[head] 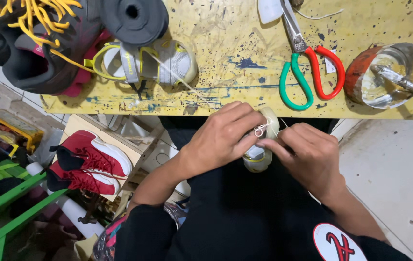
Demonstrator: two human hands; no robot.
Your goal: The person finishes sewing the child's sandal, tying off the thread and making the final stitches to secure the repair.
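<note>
Black clothing over the person's lap (235, 212) fills the bottom of the view, nearest the camera, with a round red-and-white patch (338, 242) at the lower right. Beyond it stretches the yellow, paint-spattered worktable (235, 53), the largest thing in sight.

On its left end sit a dark sneaker with yellow laces (32, 43) and a small grey-and-yellow child's sandal (143, 63), a white thread trailing off it toward the table edge. Further right lie scissors with one green and one red handle (308, 67), and beside them a glass jar of pale glue with a brush standing in it (390, 75). Below the table on the left, a pair of red sneakers (88, 162) rests on a low shelf.

Over the lap, just under the table edge, both hands close around a second small sandal (260, 150), of which only the pale toe and sole show between them. The left hand (218, 137) wraps over it and steadies it; the right hand (310, 157) pinches a white thread (261, 128) with fingertips, looped at the sandal's top edge.

Judging by the loop, hand-stitching on this sandal looks under way rather than finished: thread is through, not yet pulled tight or cut, and the scissors lie untouched.
</note>
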